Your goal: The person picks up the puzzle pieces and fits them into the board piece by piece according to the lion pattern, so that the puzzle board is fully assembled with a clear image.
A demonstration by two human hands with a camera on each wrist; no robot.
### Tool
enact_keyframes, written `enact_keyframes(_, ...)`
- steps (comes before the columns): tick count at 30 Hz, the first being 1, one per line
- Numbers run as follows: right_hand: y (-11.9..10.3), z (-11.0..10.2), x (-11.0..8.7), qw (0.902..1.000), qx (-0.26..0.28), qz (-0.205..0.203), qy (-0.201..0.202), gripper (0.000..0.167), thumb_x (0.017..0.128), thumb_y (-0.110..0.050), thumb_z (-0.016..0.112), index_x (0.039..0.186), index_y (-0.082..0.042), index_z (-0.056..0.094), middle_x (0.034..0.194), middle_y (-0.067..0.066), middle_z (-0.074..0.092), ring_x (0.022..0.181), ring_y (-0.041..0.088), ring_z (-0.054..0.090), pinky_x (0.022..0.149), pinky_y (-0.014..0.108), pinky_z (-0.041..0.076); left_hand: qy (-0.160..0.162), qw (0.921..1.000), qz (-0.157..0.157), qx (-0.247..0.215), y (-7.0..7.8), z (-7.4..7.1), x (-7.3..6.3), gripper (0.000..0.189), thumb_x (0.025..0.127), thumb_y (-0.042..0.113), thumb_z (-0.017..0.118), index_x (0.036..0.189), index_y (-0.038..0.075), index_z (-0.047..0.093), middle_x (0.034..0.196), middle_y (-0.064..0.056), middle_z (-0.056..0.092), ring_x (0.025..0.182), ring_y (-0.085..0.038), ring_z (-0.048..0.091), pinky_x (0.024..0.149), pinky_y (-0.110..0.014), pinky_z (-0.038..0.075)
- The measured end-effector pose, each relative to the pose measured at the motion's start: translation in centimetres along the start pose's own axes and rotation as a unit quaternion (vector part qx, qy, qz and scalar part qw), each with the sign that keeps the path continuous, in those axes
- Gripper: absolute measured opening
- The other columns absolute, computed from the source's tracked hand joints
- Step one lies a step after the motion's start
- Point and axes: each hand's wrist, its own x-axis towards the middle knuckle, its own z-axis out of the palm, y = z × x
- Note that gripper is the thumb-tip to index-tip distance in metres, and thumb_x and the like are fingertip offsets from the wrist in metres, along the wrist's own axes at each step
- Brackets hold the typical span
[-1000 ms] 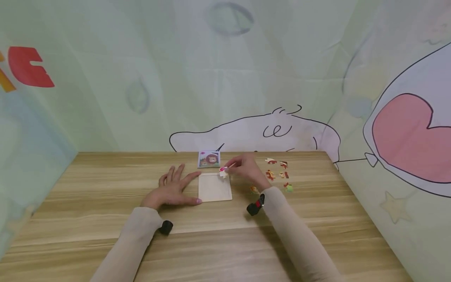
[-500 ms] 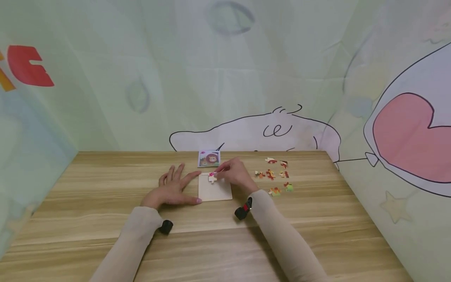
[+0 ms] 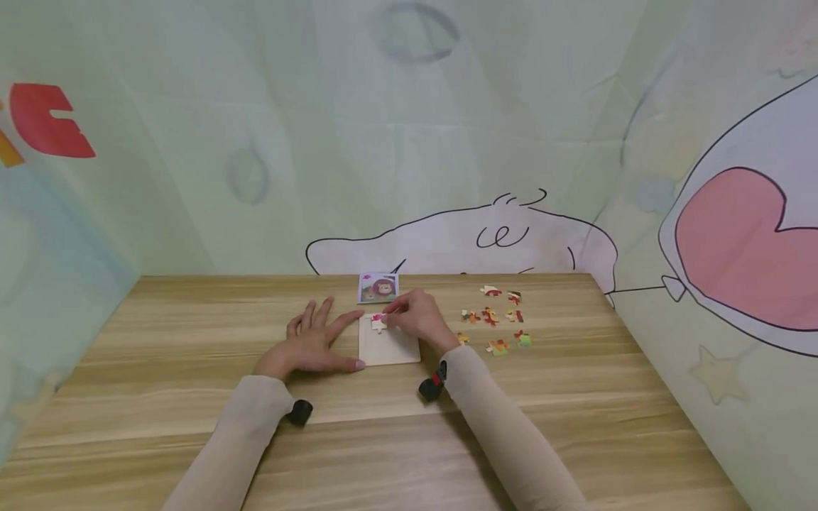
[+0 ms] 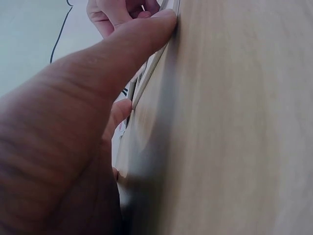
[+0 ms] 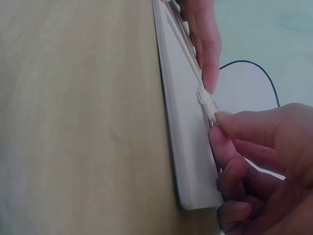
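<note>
My right hand [image 3: 418,319] pinches a white and pink jigsaw piece [image 3: 378,323] between thumb and forefinger, over the upper left part of a pale square puzzle tray [image 3: 390,348]. In the right wrist view the piece [image 5: 207,102] lies close over the tray's raised edge. My left hand [image 3: 313,344] rests at the tray's left side with fingers spread, its thumb at the lower left corner and its forefinger at the upper left one. The left wrist view shows that thumb [image 4: 146,34] against the tray's edge.
Behind the tray lies a picture card [image 3: 378,289] with a lion on it. Several loose jigsaw pieces [image 3: 490,316] are spread on the wooden table [image 3: 409,440] to the right. A printed cloth backdrop [image 3: 396,177] rises at the table's far edge.
My right hand has carried the jigsaw piece leftward from the tray's upper right corner to its upper left part, uncovering loose pieces on the right. The left hand has stayed in place.
</note>
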Motion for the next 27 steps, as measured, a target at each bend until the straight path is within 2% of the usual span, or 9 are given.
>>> enact_keyframes(9,-0.3,0.5,-0.2,0.9994,-0.026,-0.016,0.015,0.011,0.089,-0.019,0.089,0.096,-0.014,0.082,0.087,0.004,0.072,0.077,0.017,0.058,0.064,0.027,0.044,0.005,1.0000,0.005,-0.006,0.0,0.2,-0.2,0.112,0.082,0.080,0.074,0.171,0.036,0.024,0.179,-0.028,-0.016,0.161,-0.057,-0.024,0.123,-0.079,-0.013)
enact_keyframes(13,-0.4,0.8,-0.2,0.9979,-0.050,-0.022,0.034,0.017,0.086,-0.027,0.091,0.091,-0.016,0.079,0.082,0.002,0.070,0.072,0.016,0.057,0.061,0.026,0.042,0.010,0.9999,0.004,-0.004,-0.2,0.3,-0.1,0.113,0.080,0.084,0.072,0.171,0.037,0.024,0.179,-0.026,-0.016,0.162,-0.056,-0.024,0.124,-0.079,-0.013)
enact_keyframes(17,-0.5,1.1,0.0,0.9969,-0.066,-0.016,0.039,0.023,0.083,-0.033,0.093,0.087,-0.018,0.077,0.078,0.000,0.068,0.068,0.014,0.057,0.059,0.026,0.041,0.007,1.0000,0.002,-0.007,-0.1,0.3,-0.2,0.112,0.082,0.080,0.074,0.171,0.035,0.024,0.179,-0.027,-0.017,0.161,-0.058,-0.024,0.123,-0.080,-0.012)
enact_keyframes(21,-0.6,1.1,0.1,0.9966,-0.072,-0.006,0.039,0.025,0.083,-0.036,0.093,0.087,-0.019,0.075,0.078,0.000,0.068,0.068,0.015,0.057,0.058,0.027,0.041,0.005,1.0000,-0.002,-0.007,0.0,0.1,-0.2,0.111,0.083,0.077,0.075,0.171,0.034,0.024,0.179,-0.027,-0.015,0.162,-0.058,-0.022,0.123,-0.081,-0.011)
enact_keyframes(27,-0.8,1.0,0.1,0.9958,-0.082,-0.002,0.040,0.026,0.085,-0.038,0.092,0.089,-0.019,0.075,0.081,0.001,0.070,0.071,0.016,0.058,0.060,0.027,0.041,0.007,1.0000,0.004,0.000,-0.2,0.2,0.1,0.113,0.081,0.082,0.073,0.172,0.036,0.023,0.179,-0.028,-0.017,0.161,-0.058,-0.024,0.123,-0.081,-0.012)
